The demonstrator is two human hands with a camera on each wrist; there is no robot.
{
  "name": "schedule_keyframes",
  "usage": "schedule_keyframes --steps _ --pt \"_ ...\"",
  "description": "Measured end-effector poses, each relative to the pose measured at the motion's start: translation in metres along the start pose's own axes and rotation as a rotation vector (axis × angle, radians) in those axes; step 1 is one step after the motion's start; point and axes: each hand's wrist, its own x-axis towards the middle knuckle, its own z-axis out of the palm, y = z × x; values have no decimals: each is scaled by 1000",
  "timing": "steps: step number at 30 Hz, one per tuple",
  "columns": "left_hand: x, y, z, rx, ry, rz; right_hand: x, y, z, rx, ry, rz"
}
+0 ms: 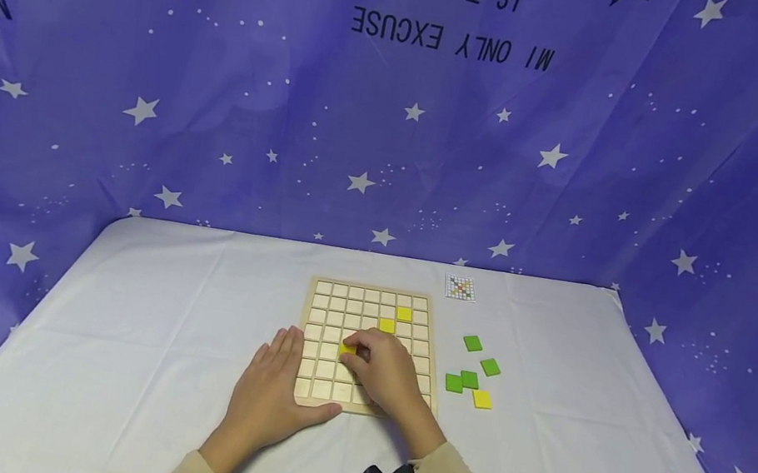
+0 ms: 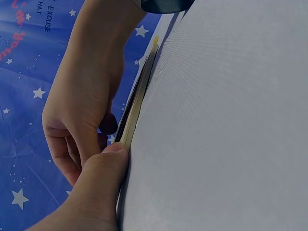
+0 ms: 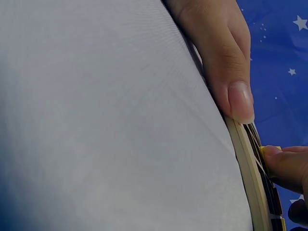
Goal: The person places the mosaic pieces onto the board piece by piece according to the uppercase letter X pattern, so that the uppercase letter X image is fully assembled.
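Observation:
A square wooden board [image 1: 334,317] with a grid of pale square cells lies on the table. My left hand [image 1: 269,386] rests along its left edge, fingers straight, the thumb at the near edge. With thumb and forefinger my right hand [image 1: 385,373] pinches a yellow tile [image 1: 347,348] over a cell left of the board's middle. The same yellow tile [image 3: 270,148] peeks out beside the right fingertips in the right wrist view. Two more yellow tiles sit in cells towards the far right, one yellow tile [image 1: 404,314] above the other yellow tile [image 1: 387,326]. Part of the near right grid is hidden by the right hand.
Several loose green tiles [image 1: 472,343] and one yellow tile [image 1: 482,399] lie on the white tablecloth [image 1: 586,442] right of the board. A small printed pattern card [image 1: 460,288] lies beyond the board's far right corner. A purple starry curtain [image 1: 296,103] rises behind the table.

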Motion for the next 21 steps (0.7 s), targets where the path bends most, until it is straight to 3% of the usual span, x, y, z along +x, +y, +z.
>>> schedule_keyframes --steps 21 --pt "0 0 2 2 0 -1 -3 5 0 -84 -20 -36"
